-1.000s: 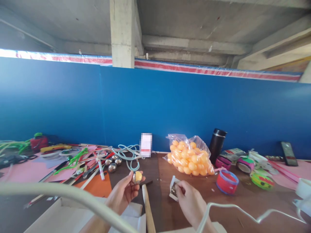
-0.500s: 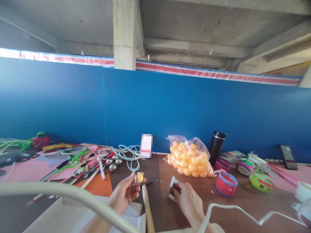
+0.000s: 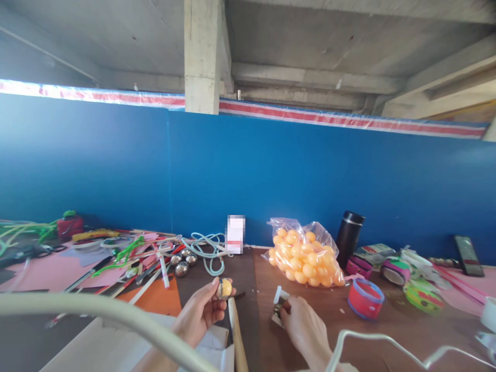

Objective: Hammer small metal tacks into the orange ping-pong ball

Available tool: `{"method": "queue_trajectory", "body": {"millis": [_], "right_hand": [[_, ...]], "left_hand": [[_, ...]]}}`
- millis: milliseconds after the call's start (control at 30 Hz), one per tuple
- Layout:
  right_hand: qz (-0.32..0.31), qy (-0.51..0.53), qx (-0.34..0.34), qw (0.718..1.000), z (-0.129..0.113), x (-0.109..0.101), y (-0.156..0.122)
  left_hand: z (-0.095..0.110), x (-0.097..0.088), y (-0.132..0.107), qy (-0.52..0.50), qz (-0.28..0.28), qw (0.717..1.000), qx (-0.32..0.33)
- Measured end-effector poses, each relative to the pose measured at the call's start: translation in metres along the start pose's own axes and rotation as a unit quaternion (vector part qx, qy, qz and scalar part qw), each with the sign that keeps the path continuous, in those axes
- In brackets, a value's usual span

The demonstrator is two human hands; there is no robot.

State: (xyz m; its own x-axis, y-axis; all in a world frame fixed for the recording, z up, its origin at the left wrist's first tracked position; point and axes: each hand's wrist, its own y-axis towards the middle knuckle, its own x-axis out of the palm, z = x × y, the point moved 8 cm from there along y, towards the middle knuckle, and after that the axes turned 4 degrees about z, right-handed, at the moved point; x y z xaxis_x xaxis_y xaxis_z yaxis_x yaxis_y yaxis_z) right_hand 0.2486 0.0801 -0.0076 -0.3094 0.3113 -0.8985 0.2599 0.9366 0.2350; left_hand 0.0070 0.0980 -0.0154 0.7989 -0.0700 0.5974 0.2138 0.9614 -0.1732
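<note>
Yellow ball [image 3: 226, 288] pinched by left hand [image 3: 200, 311], right hand [image 3: 305, 319] curled at box [image 3: 277, 295], hold unclear

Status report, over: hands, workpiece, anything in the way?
Left hand holding yellow-and-silver ball. Right hand at small open white box, grip unclear. Thick pale tube crosses foreground.

The fingertips of the right hand [image 3: 306, 325] cover part of the small box [image 3: 278, 295]; its contents are too small to identify. The fingers of the left hand [image 3: 202, 311] conceal part of the yellow-fronted object [image 3: 226, 288]. The upright card [image 3: 235, 234] is pixelated and unreadable. The pale tube [image 3: 116, 308] obscures part of the left forearm [image 3: 186, 333] and white carton [image 3: 104, 346]. The bottom edge cuts off the wooden stick [image 3: 238, 336]; the right edge, the white roll [image 3: 489, 314].
</note>
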Motion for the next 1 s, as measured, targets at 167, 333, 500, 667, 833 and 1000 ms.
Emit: {"method": "queue_trajectory", "body": {"millis": [167,333,500,667,833,1000], "right_hand": [[0.025,0.017,0.008,1.000,0.002,-0.004,0.001],[0.061,0.073,0.005,0.995,-0.003,-0.018,0.001],[0.008,0.411,0.030,0.911,-0.023,-0.011,-0.006],[-0.104,0.607,0.092,0.782,-0.053,0.009,-0.027],[-0.192,0.682,0.140,0.692,-0.069,0.019,-0.044],[-0.226,0.718,0.172,0.635,-0.072,0.021,-0.049]], "left_hand": [[0.000,0.000,0.000,0.002,-0.001,1.000,0.002],[-0.001,0.002,-0.002,-0.001,0.009,1.000,-0.006],[-0.008,0.007,-0.003,-0.003,-0.016,1.000,-0.021],[-0.017,0.013,-0.007,0.013,-0.028,0.999,-0.041],[-0.020,0.017,-0.009,0.022,-0.034,0.998,-0.054],[-0.022,0.018,-0.009,0.017,-0.045,0.997,-0.054]]}}
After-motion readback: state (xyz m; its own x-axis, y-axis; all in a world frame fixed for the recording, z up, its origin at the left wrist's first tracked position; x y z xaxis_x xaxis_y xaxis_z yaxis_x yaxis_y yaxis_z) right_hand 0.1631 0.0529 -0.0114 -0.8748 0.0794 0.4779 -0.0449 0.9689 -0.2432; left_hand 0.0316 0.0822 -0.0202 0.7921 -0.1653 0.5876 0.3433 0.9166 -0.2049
